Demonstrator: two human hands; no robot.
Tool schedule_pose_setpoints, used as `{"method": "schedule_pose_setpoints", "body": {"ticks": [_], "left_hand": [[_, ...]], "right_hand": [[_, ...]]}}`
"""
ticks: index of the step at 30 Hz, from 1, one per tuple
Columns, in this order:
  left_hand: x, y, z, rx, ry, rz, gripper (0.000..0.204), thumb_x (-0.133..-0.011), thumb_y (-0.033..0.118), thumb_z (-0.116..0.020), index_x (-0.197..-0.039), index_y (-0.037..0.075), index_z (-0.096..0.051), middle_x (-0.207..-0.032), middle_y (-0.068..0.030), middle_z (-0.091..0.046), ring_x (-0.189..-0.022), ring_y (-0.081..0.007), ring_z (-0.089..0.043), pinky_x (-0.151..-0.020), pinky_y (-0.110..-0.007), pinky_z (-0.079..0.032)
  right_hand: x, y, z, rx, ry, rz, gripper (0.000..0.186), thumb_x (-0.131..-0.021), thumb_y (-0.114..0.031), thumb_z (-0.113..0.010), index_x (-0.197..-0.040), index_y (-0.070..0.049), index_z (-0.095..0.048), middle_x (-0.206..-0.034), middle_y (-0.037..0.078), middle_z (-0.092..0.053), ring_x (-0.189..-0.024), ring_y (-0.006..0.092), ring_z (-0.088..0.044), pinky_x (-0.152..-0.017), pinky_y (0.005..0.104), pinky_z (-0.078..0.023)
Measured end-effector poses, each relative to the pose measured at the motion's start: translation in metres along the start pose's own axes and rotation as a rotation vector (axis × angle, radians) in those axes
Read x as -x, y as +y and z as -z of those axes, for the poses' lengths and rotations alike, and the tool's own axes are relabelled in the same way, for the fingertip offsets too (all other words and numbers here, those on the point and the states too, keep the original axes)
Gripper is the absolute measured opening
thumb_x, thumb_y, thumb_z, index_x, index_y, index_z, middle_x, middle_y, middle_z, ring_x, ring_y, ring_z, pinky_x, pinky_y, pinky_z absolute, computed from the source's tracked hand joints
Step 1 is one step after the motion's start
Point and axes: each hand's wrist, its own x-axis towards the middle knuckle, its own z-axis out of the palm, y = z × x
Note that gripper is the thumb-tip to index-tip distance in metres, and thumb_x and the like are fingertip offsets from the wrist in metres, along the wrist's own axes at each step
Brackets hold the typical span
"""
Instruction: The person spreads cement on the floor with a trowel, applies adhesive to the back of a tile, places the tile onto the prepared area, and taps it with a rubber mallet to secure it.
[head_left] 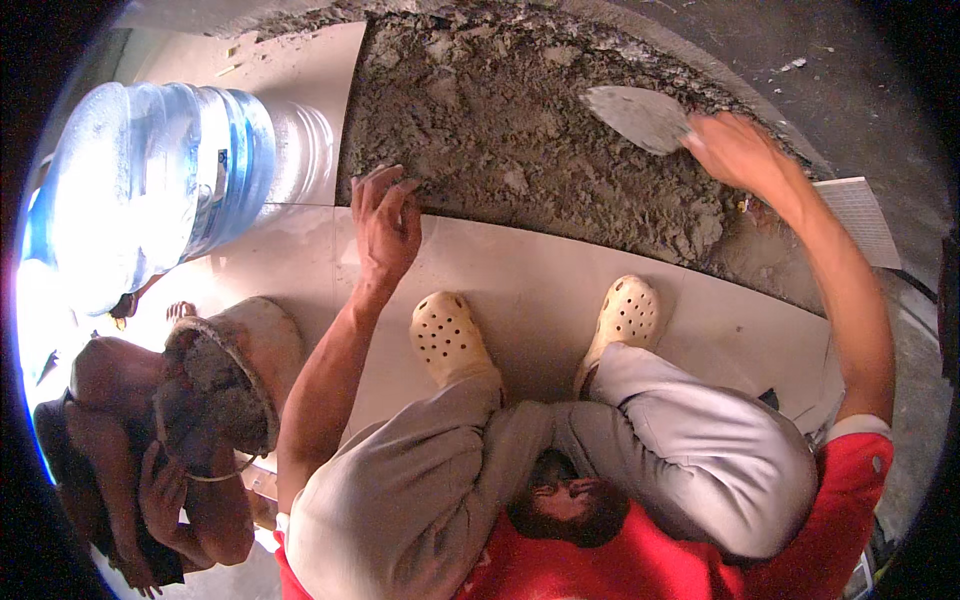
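Trowel (638, 117) out over the mortar (500, 130), and it's in the upper right of the head view, near the far edge of that rough grey-brown bed! Its leaf-shaped blade points to the person's left and slightly away, the rounded tip leading; the long axis runs aslant from the hand at the right, lower end up to that tip at the left. Whether the blade touches the bed or hangs just above it, I cannot tell. Right hand (735, 150) on the job: its grip is clamped on the trowel's handle end, fingers wrapped and a little blurred, the handle itself hidden inside. Over to the left hand (388, 225), well apart from the blade, at the bed's near left corner: fingers loosely bent, thumb apart from the palm; whether the fingertips meet the mortar, I cannot tell.

Pale floor tiles (530, 262) border the bed on the near and left sides, with two cream clogs (447, 332) planted on them. Far left, a big bluish water jug (235, 165) lies on its side. Nearer, a bucket (278, 345) tilts, grey stuff inside, a co-worker's hand (160, 492) just beside its rim. Right of the right forearm, a pale ridged piece (862, 220) sits.
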Motion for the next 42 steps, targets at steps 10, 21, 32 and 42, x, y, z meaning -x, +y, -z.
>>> {"method": "schedule_pose_setpoints", "body": {"ticks": [10, 21, 32, 42], "left_hand": [[-0.009, 0.004, -0.001, 0.010, -0.008, -0.017, 0.027, -0.092, 0.004, -0.061, -0.116, 0.011, -0.073, -0.130, -0.0138, -0.063, -0.131, -0.0373, -0.054, -0.120, -0.061, -0.029], [-0.005, 0.014, 0.008, 0.033, 0.031, 0.016, 0.029, -0.087, 0.001, -0.063, -0.112, 0.009, -0.073, -0.130, -0.0137, -0.063, -0.132, -0.0370, -0.052, -0.119, -0.057, -0.031], [-0.013, 0.019, 0.002, 0.044, -0.001, -0.025, 0.028, -0.083, -0.001, -0.063, -0.110, 0.006, -0.069, -0.124, -0.0132, -0.063, -0.125, -0.0381, -0.054, -0.114, -0.058, -0.035], [-0.009, 0.021, 0.008, 0.037, -0.026, 0.054, 0.029, -0.085, 0.001, -0.064, -0.113, 0.008, -0.071, -0.128, -0.0131, -0.063, -0.129, -0.0381, -0.053, -0.118, -0.065, -0.030]], "right_hand": [[0.115, 0.058, -0.072, -0.096, -0.100, -0.416, 0.035, -0.104, -0.035, -0.052, -0.108, -0.002, -0.065, -0.103, 0.029, -0.070, -0.099, 0.0522, -0.066, -0.087, 0.0611, -0.051], [0.185, 0.089, -0.128, -0.292, 0.073, -0.392, 0.037, -0.106, -0.034, -0.052, -0.105, 0.002, -0.060, -0.099, 0.030, -0.064, -0.102, 0.0510, -0.060, -0.085, 0.0559, -0.046], [0.108, 0.002, -0.032, -0.288, 0.139, -0.254, 0.037, -0.105, -0.035, -0.056, -0.106, 0.002, -0.062, -0.099, 0.029, -0.067, -0.100, 0.0507, -0.062, -0.082, 0.0556, -0.048], [-0.143, -0.096, 0.039, -0.141, 0.162, 0.165, 0.036, -0.102, -0.024, -0.054, -0.088, 0.007, -0.065, -0.084, 0.033, -0.065, -0.080, 0.0530, -0.065, -0.071, 0.0585, -0.053]]}}
